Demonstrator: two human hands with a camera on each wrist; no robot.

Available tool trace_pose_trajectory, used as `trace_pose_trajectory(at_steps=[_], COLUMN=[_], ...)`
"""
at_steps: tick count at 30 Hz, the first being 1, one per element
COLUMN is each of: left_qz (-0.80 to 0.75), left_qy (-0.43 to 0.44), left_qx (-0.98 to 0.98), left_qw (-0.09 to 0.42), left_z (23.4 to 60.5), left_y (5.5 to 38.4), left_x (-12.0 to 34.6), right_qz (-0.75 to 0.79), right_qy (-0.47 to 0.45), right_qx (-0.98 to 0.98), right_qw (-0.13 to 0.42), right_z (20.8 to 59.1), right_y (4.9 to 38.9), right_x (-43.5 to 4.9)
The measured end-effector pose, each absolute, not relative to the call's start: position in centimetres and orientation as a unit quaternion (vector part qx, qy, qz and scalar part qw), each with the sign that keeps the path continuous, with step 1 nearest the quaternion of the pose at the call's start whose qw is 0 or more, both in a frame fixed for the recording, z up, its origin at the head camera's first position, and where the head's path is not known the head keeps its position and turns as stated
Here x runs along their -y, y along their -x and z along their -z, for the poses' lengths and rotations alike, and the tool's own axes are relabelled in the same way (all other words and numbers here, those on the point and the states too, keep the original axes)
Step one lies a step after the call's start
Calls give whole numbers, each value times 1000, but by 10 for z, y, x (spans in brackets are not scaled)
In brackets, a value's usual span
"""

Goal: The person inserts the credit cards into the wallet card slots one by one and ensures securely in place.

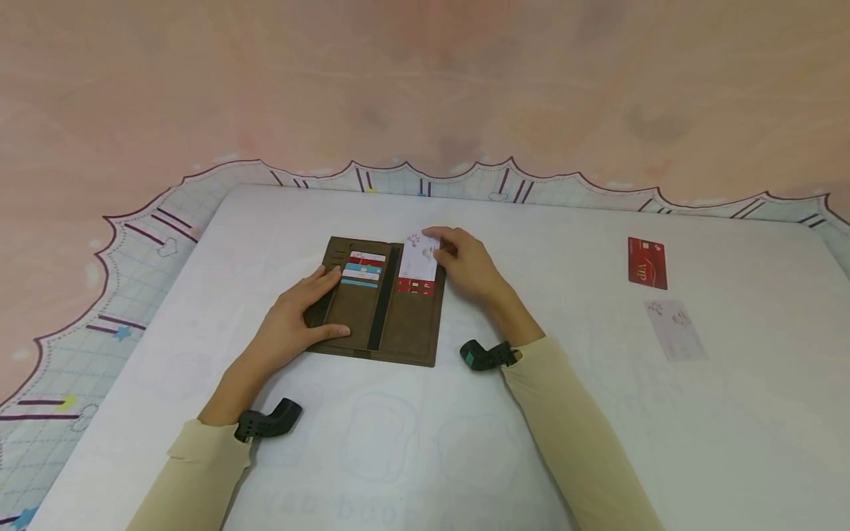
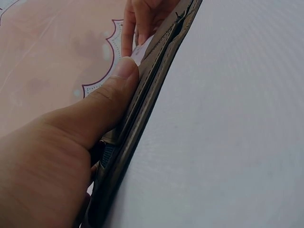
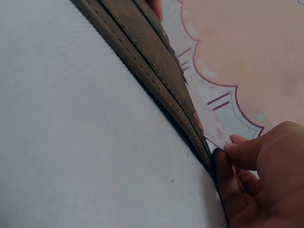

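A brown bifold wallet [image 1: 412, 328] lies spread out on the white table. My left hand [image 1: 290, 313] rests on its left panel, thumb extended over the lower part and fingers towards the outer edge. At the top of the right panel, my right hand [image 1: 474, 271] pinches a white card [image 1: 418, 259] with a floral print by its right edge. The card's lower end sits at the slots, just above several red card edges [image 1: 415, 286]. Several cards [image 1: 362, 270] in red, white and blue show in the left panel's slots. In the right wrist view, thumb and fingers meet on the card's corner.
On the right side of the table [image 1: 750, 413] lie a red VIP card [image 1: 647, 262] and, nearer me, a pale floral card [image 1: 676, 330]. A black wrist device [image 1: 268, 420] is strapped on each wrist. A patterned cloth [image 1: 153, 243] borders the table's far and left edges.
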State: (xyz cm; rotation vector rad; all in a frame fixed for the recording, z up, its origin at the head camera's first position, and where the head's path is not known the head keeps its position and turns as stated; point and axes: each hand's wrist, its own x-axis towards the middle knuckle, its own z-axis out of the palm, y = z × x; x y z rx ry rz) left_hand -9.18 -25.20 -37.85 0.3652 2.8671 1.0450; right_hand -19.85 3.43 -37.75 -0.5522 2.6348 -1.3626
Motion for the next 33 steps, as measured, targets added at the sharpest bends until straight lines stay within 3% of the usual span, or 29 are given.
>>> trace_pose_trajectory(at_steps=[33], left_qz=[-343], left_qy=[-115], left_qx=[-931], left_qw=[38], left_z=[376], left_y=[91], left_x=[251], right_qz=[460], right_qy=[202], right_qx=[-861], right_qw=[77], right_z=[381], right_y=[198], right_x=[-34])
